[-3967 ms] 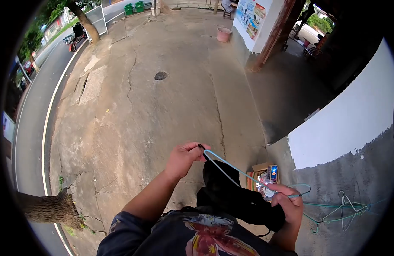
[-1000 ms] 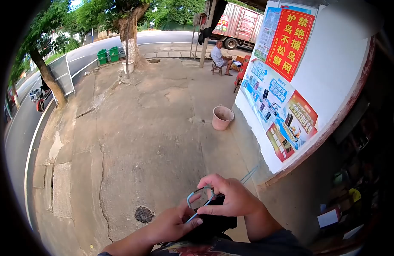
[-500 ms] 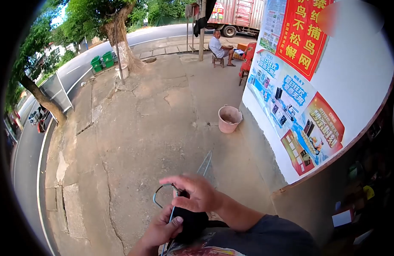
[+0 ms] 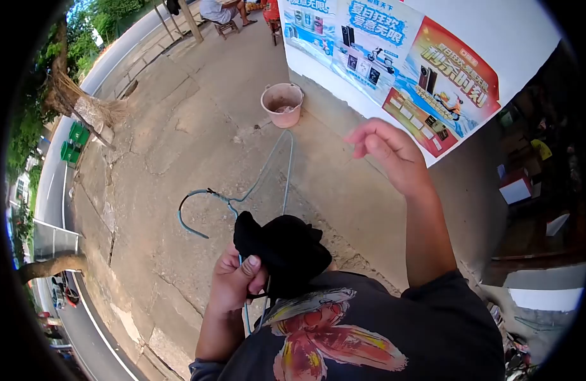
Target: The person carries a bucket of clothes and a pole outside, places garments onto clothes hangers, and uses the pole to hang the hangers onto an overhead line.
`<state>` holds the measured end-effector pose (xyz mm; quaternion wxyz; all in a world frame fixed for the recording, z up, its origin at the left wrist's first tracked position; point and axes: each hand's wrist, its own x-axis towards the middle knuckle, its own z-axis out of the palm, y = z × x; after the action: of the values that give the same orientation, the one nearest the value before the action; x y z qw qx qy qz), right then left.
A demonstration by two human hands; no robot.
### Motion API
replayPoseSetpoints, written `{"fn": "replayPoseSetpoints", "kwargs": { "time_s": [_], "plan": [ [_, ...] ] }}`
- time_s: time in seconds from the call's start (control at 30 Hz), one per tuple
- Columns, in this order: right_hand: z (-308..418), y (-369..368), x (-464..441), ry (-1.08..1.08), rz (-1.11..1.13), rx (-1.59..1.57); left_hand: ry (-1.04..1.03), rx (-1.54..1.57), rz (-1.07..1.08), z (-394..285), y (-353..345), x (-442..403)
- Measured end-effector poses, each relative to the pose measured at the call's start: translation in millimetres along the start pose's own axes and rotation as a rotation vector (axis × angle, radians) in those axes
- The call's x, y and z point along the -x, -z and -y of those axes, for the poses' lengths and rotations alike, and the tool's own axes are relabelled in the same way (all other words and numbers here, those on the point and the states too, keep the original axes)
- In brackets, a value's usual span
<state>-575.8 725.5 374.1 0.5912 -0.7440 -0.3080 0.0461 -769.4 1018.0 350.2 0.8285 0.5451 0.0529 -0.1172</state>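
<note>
My left hand (image 4: 232, 279) is closed around a light-blue wire clothes hanger (image 4: 288, 171) and a bunched black cloth (image 4: 283, 247), held in front of my chest. The hanger's hook (image 4: 182, 213) points left, and dark material is wound on part of it. One arm of the hanger reaches up toward the bucket in the picture; the cloth covers its middle. Away to the right, my right hand (image 4: 394, 155) is raised, thumb and fingers pinched together. Something thin and faint shows at its fingertips, too small to name.
A pink bucket (image 4: 282, 105) stands on the cracked concrete ground (image 4: 172, 146) near a white wall with posters (image 4: 375, 44). Beyond it a person sits on a stool (image 4: 225, 26). Green bins (image 4: 75, 141) are by the road at left; cluttered goods are inside the doorway at right.
My right hand has moved from the hanger's hook up and to the right, apart from it. The hanger and black cloth now show more fully. The camera view has tilted down and turned.
</note>
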Motion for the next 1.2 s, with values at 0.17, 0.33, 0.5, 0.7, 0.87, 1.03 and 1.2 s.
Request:
{"fn": "replayPoseSetpoints", "kwargs": {
  "time_s": [0.17, 0.33, 0.5, 0.7, 0.87, 1.03, 1.2],
  "plan": [
    [-6, -65, 59, -0.124, 0.256, 0.000, -0.003, 0.074, 0.187, -17, 8, -64],
    [-10, -95, 88, -0.052, -0.319, 0.064, 0.067, 0.069, 0.245, -14, -23, -119],
    [-5, -74, 100, -0.145, -0.559, 0.185, 0.112, 0.031, 0.392, 13, -82, -151],
    [-4, -8, 189, -0.156, -0.774, 0.016, 0.188, -0.047, 0.524, 54, -184, -153],
    [1, 62, 286, -0.311, -0.846, -0.220, 0.223, -0.100, 0.588, 99, -281, -140],
    [16, 121, 376, -0.431, -0.950, -0.360, 0.255, -0.158, 0.776, 122, -381, -124],
    [31, 157, 443, -0.294, -1.134, -0.429, 0.267, -0.219, 1.046, 164, -465, -122]
  ]
}}
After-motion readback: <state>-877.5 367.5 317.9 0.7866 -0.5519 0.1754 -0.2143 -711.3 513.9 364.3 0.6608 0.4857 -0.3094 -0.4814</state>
